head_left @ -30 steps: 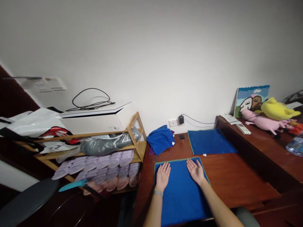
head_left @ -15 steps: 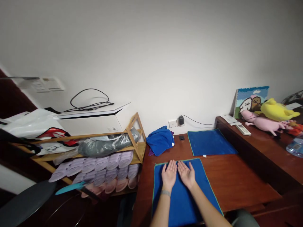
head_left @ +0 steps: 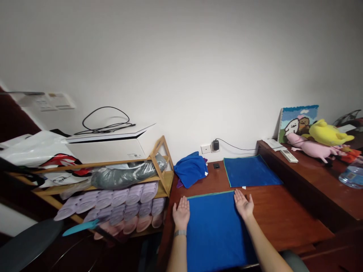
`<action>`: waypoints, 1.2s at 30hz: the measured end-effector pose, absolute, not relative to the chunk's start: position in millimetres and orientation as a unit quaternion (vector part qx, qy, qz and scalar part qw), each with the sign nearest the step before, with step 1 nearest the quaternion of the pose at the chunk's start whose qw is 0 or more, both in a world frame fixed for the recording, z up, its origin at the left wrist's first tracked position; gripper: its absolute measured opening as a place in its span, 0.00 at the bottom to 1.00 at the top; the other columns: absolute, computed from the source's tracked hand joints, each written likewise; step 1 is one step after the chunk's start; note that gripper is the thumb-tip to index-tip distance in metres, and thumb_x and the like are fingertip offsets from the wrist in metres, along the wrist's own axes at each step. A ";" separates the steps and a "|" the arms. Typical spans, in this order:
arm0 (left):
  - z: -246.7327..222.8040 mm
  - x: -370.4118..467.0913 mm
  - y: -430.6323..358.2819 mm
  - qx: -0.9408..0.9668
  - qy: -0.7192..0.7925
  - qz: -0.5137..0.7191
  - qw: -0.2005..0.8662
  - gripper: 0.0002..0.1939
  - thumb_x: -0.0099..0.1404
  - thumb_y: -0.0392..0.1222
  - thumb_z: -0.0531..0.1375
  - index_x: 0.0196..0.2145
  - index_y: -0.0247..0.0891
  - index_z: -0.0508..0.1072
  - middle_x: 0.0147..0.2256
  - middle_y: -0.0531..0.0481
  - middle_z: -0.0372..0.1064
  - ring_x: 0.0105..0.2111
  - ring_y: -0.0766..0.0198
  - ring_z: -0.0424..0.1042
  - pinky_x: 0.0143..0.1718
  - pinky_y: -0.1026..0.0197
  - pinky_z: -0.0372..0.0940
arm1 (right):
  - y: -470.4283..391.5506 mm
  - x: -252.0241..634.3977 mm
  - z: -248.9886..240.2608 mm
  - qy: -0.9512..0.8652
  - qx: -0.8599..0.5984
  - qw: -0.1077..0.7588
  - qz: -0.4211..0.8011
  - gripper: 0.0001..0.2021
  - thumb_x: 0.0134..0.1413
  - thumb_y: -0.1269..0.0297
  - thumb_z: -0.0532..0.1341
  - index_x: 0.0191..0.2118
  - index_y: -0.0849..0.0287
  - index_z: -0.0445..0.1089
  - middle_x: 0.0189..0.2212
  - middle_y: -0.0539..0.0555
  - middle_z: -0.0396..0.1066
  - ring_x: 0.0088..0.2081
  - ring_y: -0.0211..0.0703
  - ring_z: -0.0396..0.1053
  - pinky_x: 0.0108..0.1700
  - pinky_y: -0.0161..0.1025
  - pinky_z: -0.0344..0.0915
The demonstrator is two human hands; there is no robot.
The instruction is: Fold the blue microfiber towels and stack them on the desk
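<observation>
A blue cloth with a green edge lies spread flat on the brown wooden desk. My left hand is palm up at the cloth's far left corner, fingers stretched out. At the far right corner my right hand also shows its palm, thumb spread, holding nothing. Whether the backs of the hands touch the cloth I cannot tell. Behind, to the right, a second blue cloth lies flat. A crumpled blue cloth sits at the back left, with a bit of purple fabric under it.
To the left stands a wooden rack with several lilac slippers and a white box on top. On the raised ledge at right lie a remote control, plush toys and a plastic bottle. A charger is plugged into the wall.
My hands have moved apart from side by side over the cloth's middle far edge, the left to the left corner and the right to the right corner. The view has shifted slightly.
</observation>
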State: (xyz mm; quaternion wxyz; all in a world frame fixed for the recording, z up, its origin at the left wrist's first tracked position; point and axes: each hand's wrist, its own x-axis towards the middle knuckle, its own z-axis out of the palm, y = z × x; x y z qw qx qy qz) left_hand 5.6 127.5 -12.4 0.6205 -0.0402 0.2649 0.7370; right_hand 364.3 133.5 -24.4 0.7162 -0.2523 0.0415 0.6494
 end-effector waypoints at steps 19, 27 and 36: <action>-16.9 17.9 119.8 -0.055 0.280 0.723 0.629 0.32 0.74 0.45 0.51 0.73 0.40 0.58 0.69 0.38 0.62 0.67 0.53 0.65 0.64 0.50 0.67 | 136.3 352.6 -29.7 0.055 -0.256 0.714 0.650 0.24 0.64 0.48 0.54 0.55 0.58 0.71 0.65 0.64 0.68 0.69 0.47 0.62 0.68 0.48 0.62; -19.5 94.3 112.5 0.001 0.215 0.670 0.711 0.29 0.74 0.49 0.51 0.69 0.39 0.66 0.68 0.37 0.64 0.68 0.53 0.64 0.67 0.48 0.64 | 116.0 267.3 -27.5 0.012 -0.193 0.665 0.721 0.23 0.63 0.50 0.58 0.56 0.59 0.72 0.59 0.64 0.75 0.65 0.49 0.68 0.66 0.53 0.65; -29.9 48.0 99.8 -0.040 0.262 0.693 0.671 0.30 0.75 0.48 0.52 0.71 0.42 0.61 0.70 0.37 0.61 0.68 0.51 0.63 0.66 0.44 0.65 | 110.2 322.3 -41.9 0.058 -0.235 0.693 0.679 0.21 0.67 0.50 0.54 0.55 0.57 0.71 0.57 0.60 0.77 0.63 0.44 0.70 0.63 0.47 0.70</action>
